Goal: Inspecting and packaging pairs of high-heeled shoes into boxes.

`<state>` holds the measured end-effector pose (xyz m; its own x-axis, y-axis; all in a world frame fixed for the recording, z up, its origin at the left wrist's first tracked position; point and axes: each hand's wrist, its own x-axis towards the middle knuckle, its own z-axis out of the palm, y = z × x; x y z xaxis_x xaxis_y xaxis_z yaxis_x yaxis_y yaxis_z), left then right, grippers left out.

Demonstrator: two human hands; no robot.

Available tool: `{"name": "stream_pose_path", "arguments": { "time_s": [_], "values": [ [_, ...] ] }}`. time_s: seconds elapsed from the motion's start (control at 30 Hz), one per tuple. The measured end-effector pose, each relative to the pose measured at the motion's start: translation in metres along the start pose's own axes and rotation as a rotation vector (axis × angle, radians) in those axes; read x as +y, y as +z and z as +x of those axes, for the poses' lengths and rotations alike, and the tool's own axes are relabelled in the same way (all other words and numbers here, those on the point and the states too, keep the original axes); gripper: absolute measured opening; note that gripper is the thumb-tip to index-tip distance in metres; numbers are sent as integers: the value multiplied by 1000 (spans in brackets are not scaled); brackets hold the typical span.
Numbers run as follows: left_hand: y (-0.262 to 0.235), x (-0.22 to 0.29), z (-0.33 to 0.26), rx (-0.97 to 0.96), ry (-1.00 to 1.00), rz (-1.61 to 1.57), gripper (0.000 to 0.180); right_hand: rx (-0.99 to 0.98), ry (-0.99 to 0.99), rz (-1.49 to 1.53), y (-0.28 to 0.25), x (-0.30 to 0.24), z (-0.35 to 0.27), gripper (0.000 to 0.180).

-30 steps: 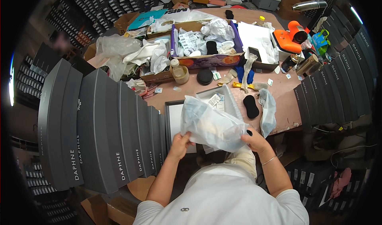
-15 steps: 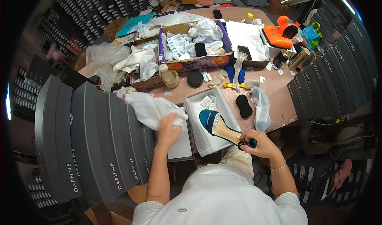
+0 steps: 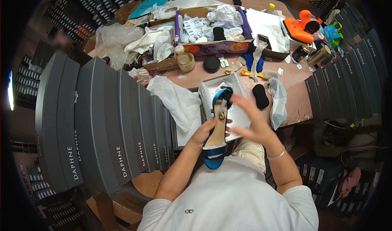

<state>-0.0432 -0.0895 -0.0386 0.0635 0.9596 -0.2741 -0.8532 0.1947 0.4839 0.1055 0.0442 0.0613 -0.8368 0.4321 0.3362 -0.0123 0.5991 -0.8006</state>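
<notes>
A teal high-heeled sandal point(image 3: 221, 127) is in my left hand point(image 3: 203, 134), fingers wrapped round its middle. Its toe points down toward my body, its dark heel end away from me. White stuffing shows under the toe strap. Close to the heel end on the right, my right hand point(image 3: 257, 121) has its fingers spread and slightly blurred, holding nothing. Behind the sandal lies an open shoebox lined with white paper point(image 3: 240, 125). A crumpled white tissue sheet point(image 3: 173, 102) drapes over a grey-edged box part point(image 3: 183, 138) to the left.
Grey shoeboxes point(image 3: 98, 121) stand in a row at left, others point(image 3: 343, 86) at right. A purple carton of crumpled paper point(image 3: 212, 47), a jar point(image 3: 185, 62), a black round tin point(image 3: 211, 64), a black insole-shaped pad point(image 3: 260, 96), a yellow-handled brush point(image 3: 261, 74) and an orange device point(image 3: 300, 29) occupy the table.
My left hand has let go of the tissue sheet, which now lies flat. The sandal has turned toe toward me and passed from my right hand to my left. The view has shifted.
</notes>
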Motion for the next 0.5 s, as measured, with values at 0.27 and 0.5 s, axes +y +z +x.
{"name": "stream_pose_path", "arguments": {
  "time_s": [0.27, 0.5],
  "values": [
    [7, 16, -9, 104, 212, -163, 82, -55, 67, -98, 79, -5, -38, 40],
    [4, 6, -9, 124, 236, -162, 66, 60, 134, -44, 82, 12, -22, 28]
  ]
}}
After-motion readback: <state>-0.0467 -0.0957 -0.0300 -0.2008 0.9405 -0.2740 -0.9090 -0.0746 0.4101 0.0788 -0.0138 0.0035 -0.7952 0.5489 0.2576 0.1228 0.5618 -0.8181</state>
